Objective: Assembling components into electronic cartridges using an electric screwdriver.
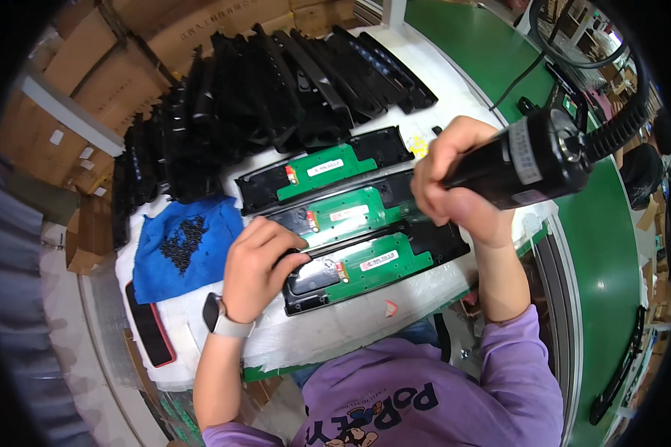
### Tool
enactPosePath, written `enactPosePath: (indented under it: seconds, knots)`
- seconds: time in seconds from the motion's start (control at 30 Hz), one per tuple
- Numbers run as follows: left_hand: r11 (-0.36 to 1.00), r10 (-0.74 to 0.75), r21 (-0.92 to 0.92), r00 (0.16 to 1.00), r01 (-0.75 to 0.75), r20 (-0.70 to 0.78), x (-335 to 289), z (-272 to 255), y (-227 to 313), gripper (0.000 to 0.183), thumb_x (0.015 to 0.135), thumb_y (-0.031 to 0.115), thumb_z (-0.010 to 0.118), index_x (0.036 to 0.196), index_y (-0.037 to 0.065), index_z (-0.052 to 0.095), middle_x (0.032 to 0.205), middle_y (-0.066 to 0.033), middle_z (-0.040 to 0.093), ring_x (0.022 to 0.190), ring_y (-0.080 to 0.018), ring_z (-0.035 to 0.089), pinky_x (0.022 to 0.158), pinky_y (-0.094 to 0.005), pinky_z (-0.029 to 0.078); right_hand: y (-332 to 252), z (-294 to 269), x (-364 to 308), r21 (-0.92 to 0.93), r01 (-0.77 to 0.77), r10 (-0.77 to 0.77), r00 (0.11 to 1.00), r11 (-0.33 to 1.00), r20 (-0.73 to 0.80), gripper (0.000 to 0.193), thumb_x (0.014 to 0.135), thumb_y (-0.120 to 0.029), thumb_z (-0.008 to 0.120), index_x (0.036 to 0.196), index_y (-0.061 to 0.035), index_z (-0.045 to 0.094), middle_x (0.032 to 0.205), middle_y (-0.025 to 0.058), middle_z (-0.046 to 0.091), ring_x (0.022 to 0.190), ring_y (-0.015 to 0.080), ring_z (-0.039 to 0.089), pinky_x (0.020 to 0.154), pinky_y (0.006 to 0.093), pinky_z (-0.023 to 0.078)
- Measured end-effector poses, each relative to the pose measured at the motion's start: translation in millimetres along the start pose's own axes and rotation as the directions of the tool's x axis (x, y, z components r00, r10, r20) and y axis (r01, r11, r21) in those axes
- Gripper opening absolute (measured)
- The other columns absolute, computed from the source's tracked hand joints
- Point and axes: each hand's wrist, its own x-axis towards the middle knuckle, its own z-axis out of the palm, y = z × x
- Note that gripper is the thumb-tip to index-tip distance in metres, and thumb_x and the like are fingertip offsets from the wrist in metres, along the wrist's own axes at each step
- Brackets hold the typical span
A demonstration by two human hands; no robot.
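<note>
My right hand is closed round a black cylindrical electric screwdriver, held over the right end of the middle panel. Its tip is hidden. Three long black plastic panels lie side by side, each with a green circuit board: the far board, the middle board and the near board. My left hand is at the left ends of the middle and near panels. Its thumb and forefinger come together there in a pinch; anything between them is too small to tell.
Small black screws lie heaped on a blue cloth at the left. Below it rests a red-edged phone. Many black plastic housings stand stacked along the back, before cardboard boxes. A coiled cable trails from the screwdriver.
</note>
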Motion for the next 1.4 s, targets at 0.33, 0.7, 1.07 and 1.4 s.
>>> enactPosePath:
  seconds: [0.33, 0.7, 1.07, 1.4]
  knots:
    - [0.997, -0.048, 0.045, 0.977, 0.059, -0.21, 9, -11, 19, 0.012, 0.067, 0.002, 0.065, 0.072, 0.0, 0.055, 0.071, -0.01, 0.053, 0.069, -0.027, 0.049, 0.061, -0.0329, 0.04, -42, -56, -2, 0.68, 0.311, -0.568, 0.801, 0.664, 0.188, 0.028, 0.082, -0.028, 0.059, 0.091, -0.0071, 0.043, 0.057, -0.0028, 0.051, 0.04, 0.0076, 0.05, 0.049, 0.0259, 0.046]
    - [0.89, 0.114, 0.455, 0.98, -0.029, -0.16, 34, -11, 15, 0.034, 0.065, 0.006, 0.07, 0.096, 0.001, 0.056, 0.101, -0.0139, 0.056, 0.094, -0.0322, 0.054, 0.079, -0.0361, 0.045, -24, -70, 5, 0.627, 0.181, -0.465, 0.824, 0.757, 0.324, 0.033, 0.084, -0.033, 0.054, 0.098, -0.0049, 0.042, 0.065, -0.0006, 0.047, 0.048, 0.0098, 0.047, 0.059, 0.0284, 0.044]
    - [0.949, 0.064, 0.285, 0.966, -0.137, 0.25, -10, 31, 62, 0.048, 0.063, 0.016, 0.071, 0.109, 0.01, 0.059, 0.118, -0.0147, 0.051, 0.111, -0.0346, 0.047, 0.086, -0.0402, 0.043, -21, -63, 4, 0.601, 0.161, -0.38, 0.888, 0.783, 0.258, 0.033, 0.074, -0.024, 0.066, 0.09, -0.006, 0.043, 0.056, -0.0032, 0.053, 0.04, 0.0061, 0.053, 0.047, 0.0216, 0.043]
    - [0.943, 0.002, 0.331, 0.998, -0.025, 0.068, -3, 31, 37, 0.04, 0.071, 0.015, 0.067, 0.11, 0.009, 0.059, 0.117, -0.0151, 0.052, 0.112, -0.0336, 0.047, 0.088, -0.0406, 0.041, -25, -55, -4, 0.617, 0.195, -0.298, 0.952, 0.762, 0.067, 0.034, 0.068, -0.016, 0.07, 0.081, -0.0062, 0.041, 0.048, -0.003, 0.053, 0.036, 0.0061, 0.052, 0.041, 0.0171, 0.043]
